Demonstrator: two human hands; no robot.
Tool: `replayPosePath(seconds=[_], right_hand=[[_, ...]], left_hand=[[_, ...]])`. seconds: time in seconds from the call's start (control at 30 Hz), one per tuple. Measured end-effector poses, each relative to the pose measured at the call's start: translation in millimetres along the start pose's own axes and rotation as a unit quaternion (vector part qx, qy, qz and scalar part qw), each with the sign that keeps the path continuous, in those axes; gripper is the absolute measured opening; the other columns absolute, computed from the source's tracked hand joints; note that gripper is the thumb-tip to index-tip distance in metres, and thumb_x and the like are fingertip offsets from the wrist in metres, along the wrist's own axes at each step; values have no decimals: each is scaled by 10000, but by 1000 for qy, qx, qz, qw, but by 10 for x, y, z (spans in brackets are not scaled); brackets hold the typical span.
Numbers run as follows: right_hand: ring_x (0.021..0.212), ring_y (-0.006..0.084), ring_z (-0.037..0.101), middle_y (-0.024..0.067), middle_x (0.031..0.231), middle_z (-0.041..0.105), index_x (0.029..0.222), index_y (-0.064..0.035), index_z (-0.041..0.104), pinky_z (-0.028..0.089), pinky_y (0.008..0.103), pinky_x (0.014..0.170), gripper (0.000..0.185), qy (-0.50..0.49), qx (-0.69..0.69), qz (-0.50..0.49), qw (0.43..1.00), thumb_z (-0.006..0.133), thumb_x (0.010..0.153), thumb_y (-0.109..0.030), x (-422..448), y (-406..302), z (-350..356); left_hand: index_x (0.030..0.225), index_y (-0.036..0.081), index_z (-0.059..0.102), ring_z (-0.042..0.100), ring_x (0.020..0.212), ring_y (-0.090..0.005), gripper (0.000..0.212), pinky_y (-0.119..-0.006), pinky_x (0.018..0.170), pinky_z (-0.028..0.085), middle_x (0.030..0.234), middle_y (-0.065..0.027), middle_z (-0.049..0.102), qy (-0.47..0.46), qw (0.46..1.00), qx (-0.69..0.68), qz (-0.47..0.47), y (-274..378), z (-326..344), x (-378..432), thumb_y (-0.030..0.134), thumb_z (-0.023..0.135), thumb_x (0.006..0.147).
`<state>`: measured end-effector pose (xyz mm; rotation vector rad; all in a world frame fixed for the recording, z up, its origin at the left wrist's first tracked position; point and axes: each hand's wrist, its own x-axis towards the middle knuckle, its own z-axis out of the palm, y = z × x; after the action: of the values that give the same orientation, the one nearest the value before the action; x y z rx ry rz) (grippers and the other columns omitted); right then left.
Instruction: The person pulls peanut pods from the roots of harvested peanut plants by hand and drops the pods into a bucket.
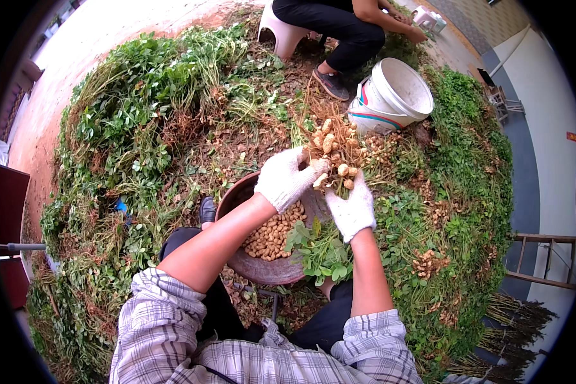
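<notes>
Both my hands wear white knit gloves. My right hand (351, 209) grips a peanut plant (340, 158) by its stems just below the roots, and its leafy end (333, 257) hangs down over the basin's near right rim. My left hand (288, 177) has its thumb and fingers closed at the root end, among pale pods; its fingertips are partly hidden. Below my hands, between my legs, sits a wide reddish-brown basin (264, 276). Loose picked peanuts (269, 237) lie inside it, partly covered by my left forearm.
A white plastic bucket (377, 103) leans beyond my hands. Another person (336, 24) sits on a pink plastic stool (283, 33), handling plants. Heaps of pulled peanut plants lie left (149, 81) and right (461, 192). A ladder (540, 280) is at the right wall.
</notes>
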<state>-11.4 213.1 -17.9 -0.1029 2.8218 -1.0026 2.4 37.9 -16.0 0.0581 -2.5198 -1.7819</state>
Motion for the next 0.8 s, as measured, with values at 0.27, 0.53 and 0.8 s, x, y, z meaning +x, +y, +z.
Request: replayPosePath(seconds=[0.27, 0.53, 0.8], right_hand=[[997, 207, 616, 114, 1092, 632, 1213, -13, 477, 476, 325, 886, 495, -56, 217, -13, 974, 697, 782, -115, 6, 23, -42], [996, 194, 581, 99, 1110, 601, 1222, 28, 449, 470, 317, 887, 536, -150, 441, 23, 885, 707, 761, -63, -107, -67, -157], [948, 261, 648, 185, 1055, 647, 1261, 65, 373, 504, 338, 899, 608, -122, 480, 124, 860, 728, 781, -50, -44, 52, -205]], left_hand=[[956, 9, 614, 534, 709, -79, 252, -251, 653, 449, 782, -10, 621, -68, 944, -321, -26, -60, 85, -20, 255, 566, 929], [816, 58, 619, 491, 597, -64, 317, -214, 563, 387, 677, 15, 581, -120, 929, -346, -55, -26, -21, -39, 304, 487, 966], [827, 21, 543, 455, 641, -136, 300, -254, 596, 369, 776, -52, 518, -190, 855, -482, -10, 123, -91, -78, 307, 570, 914]])
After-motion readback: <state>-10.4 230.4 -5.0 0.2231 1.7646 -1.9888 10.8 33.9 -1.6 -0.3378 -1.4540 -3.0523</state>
